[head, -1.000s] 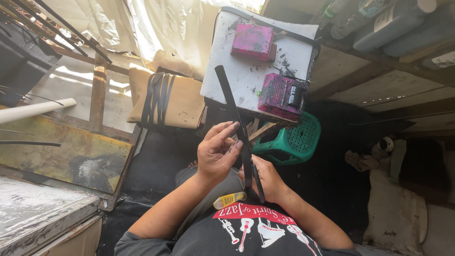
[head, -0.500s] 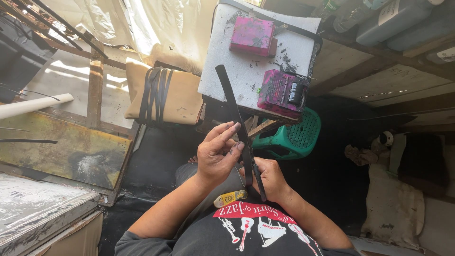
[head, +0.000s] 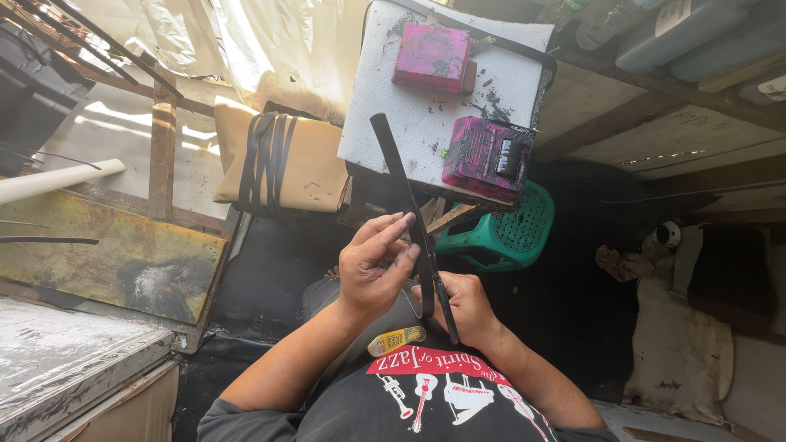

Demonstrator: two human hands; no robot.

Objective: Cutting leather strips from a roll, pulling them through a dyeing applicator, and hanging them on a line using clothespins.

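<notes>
While right hand [head: 468, 304] grips base, black strap [head: 403, 196] juts upward

A small white work slab [head: 413, 115], flecked with dark specks and scraps, stood on a wooden frame before the seated worker. Two pink-stained blocks lay on it: one block [head: 432, 57] near the far edge, and a second block [head: 485, 158], streaked with black, at the near right corner above a green plastic stool [head: 508, 237]. Beside the slab, a tan cushion [head: 286, 160] carried a bundle of dark straps [head: 264, 160].
</notes>
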